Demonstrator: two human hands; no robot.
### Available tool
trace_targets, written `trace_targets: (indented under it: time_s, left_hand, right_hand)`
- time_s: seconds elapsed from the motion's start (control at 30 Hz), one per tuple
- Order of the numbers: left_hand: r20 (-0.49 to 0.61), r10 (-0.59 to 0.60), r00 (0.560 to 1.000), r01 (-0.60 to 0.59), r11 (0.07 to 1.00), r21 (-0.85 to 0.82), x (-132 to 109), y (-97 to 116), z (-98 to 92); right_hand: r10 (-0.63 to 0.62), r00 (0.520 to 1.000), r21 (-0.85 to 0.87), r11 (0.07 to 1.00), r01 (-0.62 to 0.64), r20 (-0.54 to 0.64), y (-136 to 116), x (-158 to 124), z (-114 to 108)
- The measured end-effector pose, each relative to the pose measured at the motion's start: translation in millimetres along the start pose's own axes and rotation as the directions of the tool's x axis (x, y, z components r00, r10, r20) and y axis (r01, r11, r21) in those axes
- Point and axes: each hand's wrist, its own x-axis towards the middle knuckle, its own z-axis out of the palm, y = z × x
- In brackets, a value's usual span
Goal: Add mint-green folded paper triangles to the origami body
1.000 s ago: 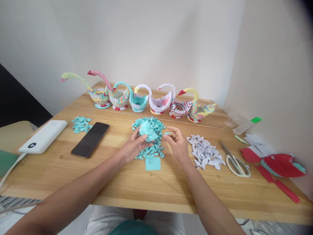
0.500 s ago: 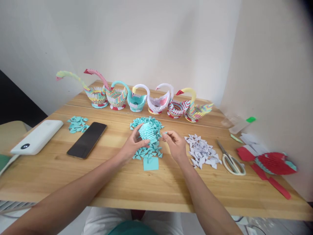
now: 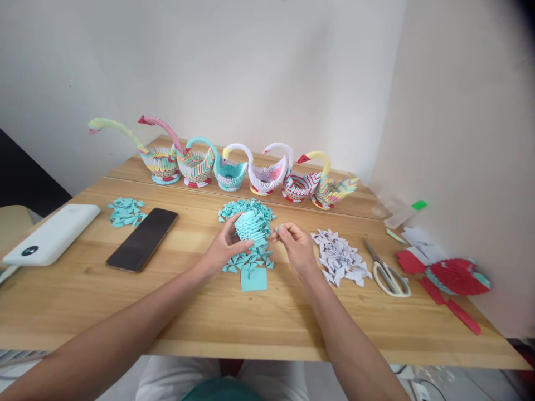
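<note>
My left hand (image 3: 225,244) is closed around a rounded turquoise body of interlocked folded paper pieces (image 3: 249,227), thumb along its near side. Just to the right, my right hand (image 3: 296,245) pinches a small folded paper piece (image 3: 277,229), mostly covered by the fingertips. A small gap separates it from the turquoise body. Beneath and behind the hands spreads a pile of loose turquoise paper triangles (image 3: 262,210). A flat turquoise paper square (image 3: 254,280) lies at the pile's near edge.
Several paper swans (image 3: 231,174) line the back of the wooden table. At left are a power bank (image 3: 62,231), a phone (image 3: 142,238) and more turquoise triangles (image 3: 125,211). White triangles (image 3: 340,255), scissors (image 3: 388,273) and a red paper model (image 3: 455,277) lie to the right.
The whole view has shifted slightly, so objects sit a little further left. My hands keep the same holds, the right one still pinching near the turquoise body.
</note>
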Motion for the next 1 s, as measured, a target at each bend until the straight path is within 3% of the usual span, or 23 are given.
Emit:
trace_targets:
  time_s: [0.27,0.53,0.73,1.0]
  left_hand:
    - [0.006,-0.002,1.000,0.002,1.000,0.004,-0.7,0.2,0.0]
    - [0.009,-0.011,1.000,0.011,1.000,0.020,0.3,-1.2,-1.1]
    - [0.027,0.010,1.000,-0.011,1.000,0.027,0.0,0.6,0.4]
    - [0.049,0.024,0.998,-0.026,0.999,0.030,0.3,-0.3,-0.4]
  right_hand:
    - [0.050,0.999,0.047,0.998,-0.050,0.007,1.8,0.3,0.0]
    - [-0.014,0.996,0.020,1.000,0.013,0.087,-4.4,-1.6,2.6]
    - [-0.023,0.999,0.007,1.000,0.023,0.029,-1.6,-0.9,-0.7]
    - [0.039,0.994,0.055,0.997,-0.045,0.103,3.9,0.5,-2.4]
